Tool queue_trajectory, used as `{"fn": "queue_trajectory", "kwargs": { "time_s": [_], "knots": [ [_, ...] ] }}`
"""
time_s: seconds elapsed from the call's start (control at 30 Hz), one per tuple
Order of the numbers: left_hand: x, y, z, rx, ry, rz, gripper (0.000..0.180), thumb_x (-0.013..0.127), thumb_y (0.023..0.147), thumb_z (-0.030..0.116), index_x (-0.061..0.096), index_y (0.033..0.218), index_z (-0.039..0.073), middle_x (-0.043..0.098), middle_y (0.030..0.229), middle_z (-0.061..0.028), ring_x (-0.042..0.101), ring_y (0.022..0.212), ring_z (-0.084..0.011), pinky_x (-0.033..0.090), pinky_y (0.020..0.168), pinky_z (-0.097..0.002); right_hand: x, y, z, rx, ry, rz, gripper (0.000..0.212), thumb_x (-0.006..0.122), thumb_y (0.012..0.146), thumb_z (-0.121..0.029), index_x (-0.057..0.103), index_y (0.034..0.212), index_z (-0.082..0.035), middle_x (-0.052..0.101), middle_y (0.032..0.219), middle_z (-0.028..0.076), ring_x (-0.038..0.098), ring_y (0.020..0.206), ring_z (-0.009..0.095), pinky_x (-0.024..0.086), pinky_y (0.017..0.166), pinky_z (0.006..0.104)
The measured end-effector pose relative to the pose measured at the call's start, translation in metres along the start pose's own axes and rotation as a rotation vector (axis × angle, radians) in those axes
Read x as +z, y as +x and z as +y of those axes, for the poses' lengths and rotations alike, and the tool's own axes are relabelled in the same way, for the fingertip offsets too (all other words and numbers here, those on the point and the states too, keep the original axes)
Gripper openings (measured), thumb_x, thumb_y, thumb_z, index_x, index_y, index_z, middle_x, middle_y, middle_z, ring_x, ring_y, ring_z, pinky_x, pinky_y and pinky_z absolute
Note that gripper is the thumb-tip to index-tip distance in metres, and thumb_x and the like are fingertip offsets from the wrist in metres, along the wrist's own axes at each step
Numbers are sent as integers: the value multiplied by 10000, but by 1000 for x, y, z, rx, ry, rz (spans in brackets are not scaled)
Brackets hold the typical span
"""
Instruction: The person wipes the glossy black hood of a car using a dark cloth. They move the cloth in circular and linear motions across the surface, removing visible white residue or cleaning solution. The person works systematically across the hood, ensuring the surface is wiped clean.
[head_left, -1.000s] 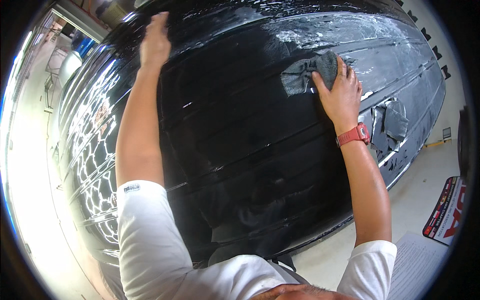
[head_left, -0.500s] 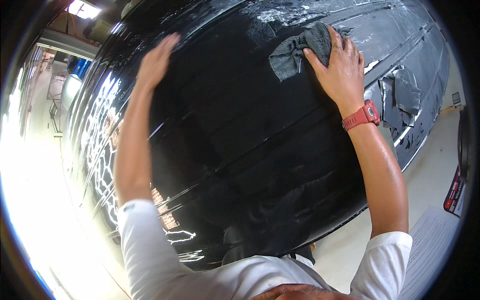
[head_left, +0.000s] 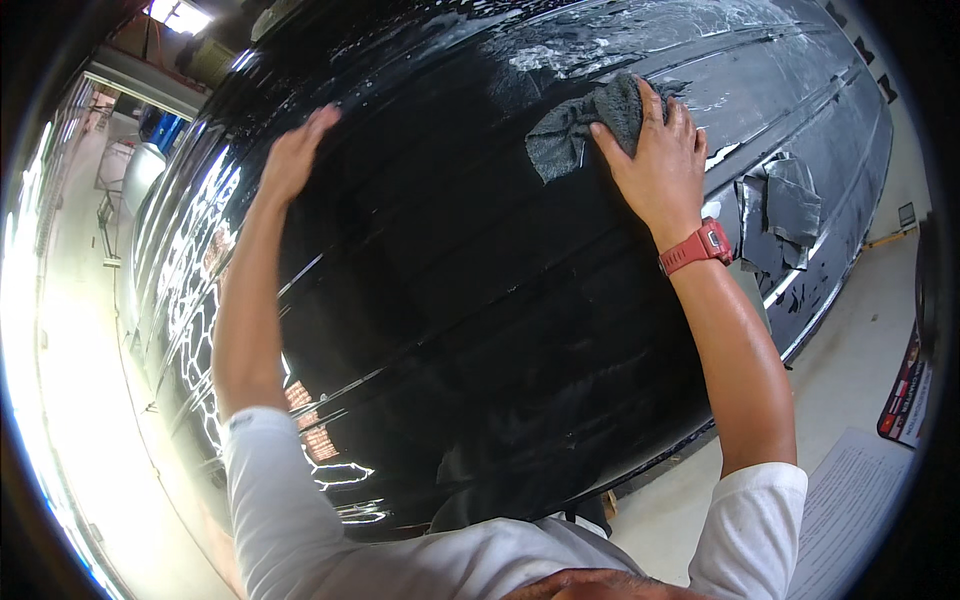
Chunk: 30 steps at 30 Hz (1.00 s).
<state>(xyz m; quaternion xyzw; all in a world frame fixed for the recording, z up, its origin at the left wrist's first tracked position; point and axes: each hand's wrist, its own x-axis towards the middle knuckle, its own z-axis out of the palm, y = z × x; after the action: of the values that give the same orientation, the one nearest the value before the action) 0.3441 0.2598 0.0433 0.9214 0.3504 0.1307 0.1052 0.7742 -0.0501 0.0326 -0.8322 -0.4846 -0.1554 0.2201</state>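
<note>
My right hand (head_left: 660, 175) presses a dark grey towel (head_left: 560, 140) onto a large, glossy black car body panel (head_left: 450, 270). Its fingers bend over the bunched part of the cloth, and a loose corner spreads out to the left. A red watch (head_left: 697, 248) is on that wrist. Off to the left, my left hand (head_left: 297, 155) is over the same panel with its fingers stretched out and nothing in it. Slight blur hides whether it touches the paint.
Whitish wet streaks (head_left: 570, 55) cover the far part of the panel. Several dark sheets, probably sandpaper (head_left: 790, 205), lie on its duller right side. A printed white paper (head_left: 855, 510) is at the lower right, and a bright floor (head_left: 95, 400) runs along the left.
My left hand has come slightly nearer to me and stays outstretched. The towel remains under my right hand at about the same spot on the panel. The whole view has shifted a little.
</note>
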Motion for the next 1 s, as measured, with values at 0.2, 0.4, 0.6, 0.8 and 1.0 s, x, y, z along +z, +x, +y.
{"fn": "queue_trajectory", "kwargs": {
  "time_s": [0.2,0.4,0.6,0.8,1.0],
  "knots": [
    [55,197,146,-169,1,-69,748,309,1134,653,501,1640,136,449,1717,-163,412,1590,-362,324,1312,-434,-6,4,-4,-39,24,-23,842,697,978,-640,478,1639,-166,566,1542,287,496,1495,420,348,1234,600],
    [33,52,52,-223,-18,61,611,428,1147,453,431,1684,160,383,1767,-108,365,1627,-295,301,1331,-447,-7,3,17,7,-37,-17,858,695,975,-647,471,1644,-159,572,1532,282,495,1493,428,348,1230,616],
    [2,-45,-51,-559,270,109,655,389,1154,450,389,1697,83,290,1787,-216,216,1679,-359,186,1370,-470,-2,4,-8,-14,42,-41,852,699,978,-634,468,1638,-148,553,1537,295,490,1490,438,324,1241,650],
    [74,196,134,-326,204,21,690,286,1152,418,245,1744,65,198,1824,-175,196,1684,-364,172,1375,-493,-6,6,-10,-39,39,-40,848,693,983,-636,475,1636,-141,573,1513,302,520,1463,447,341,1242,609],
    [41,86,58,-435,61,79,563,383,1136,339,506,1624,86,442,1731,-104,440,1578,-308,391,1284,-452,-11,2,20,-4,-33,-49,854,689,985,-638,484,1630,-118,585,1510,291,506,1479,434,363,1232,578]
  ]
}}
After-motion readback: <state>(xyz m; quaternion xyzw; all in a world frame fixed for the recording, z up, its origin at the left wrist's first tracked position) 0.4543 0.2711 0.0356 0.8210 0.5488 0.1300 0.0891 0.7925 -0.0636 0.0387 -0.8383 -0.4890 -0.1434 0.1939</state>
